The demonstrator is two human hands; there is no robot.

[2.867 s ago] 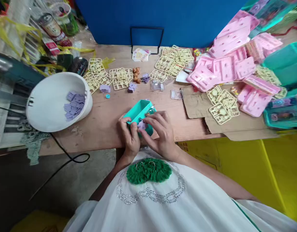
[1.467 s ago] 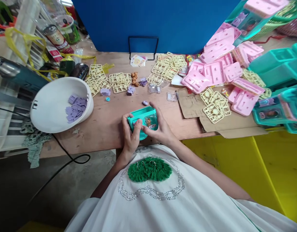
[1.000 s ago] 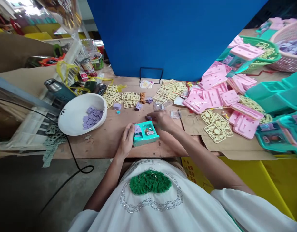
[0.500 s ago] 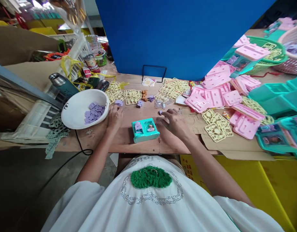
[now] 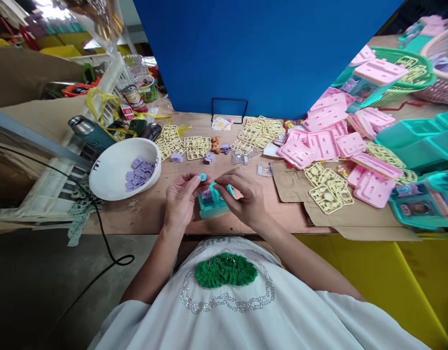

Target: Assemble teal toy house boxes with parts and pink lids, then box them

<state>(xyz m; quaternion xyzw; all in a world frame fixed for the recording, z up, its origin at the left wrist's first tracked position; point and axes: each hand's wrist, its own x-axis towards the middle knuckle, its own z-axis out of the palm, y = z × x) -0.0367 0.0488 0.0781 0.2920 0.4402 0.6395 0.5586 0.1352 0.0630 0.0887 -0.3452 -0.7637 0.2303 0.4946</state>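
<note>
A small teal toy box (image 5: 210, 208) with a purple part in it rests on the wooden table (image 5: 151, 214) near the front edge, between my hands. My left hand (image 5: 180, 199) hovers just left of the box and pinches a small round teal disc (image 5: 202, 177) at its fingertips. My right hand (image 5: 245, 199) is just right of the box. Its thumb and forefinger are pinched together over the box top, and what they hold is too small to name.
A white bowl (image 5: 109, 167) with several purple pieces stands at the left. Yellow part sprues (image 5: 196, 144) and small purple parts lie behind the box. Pink trays (image 5: 320, 146), cardboard (image 5: 293, 182) and teal bins (image 5: 421, 141) fill the right. A black cable (image 5: 107, 243) hangs off the front-left edge.
Both hands reached out across the table, then came back to the teal box. My left hand now carries the teal disc that lay near the bowl. The right fingers have closed.
</note>
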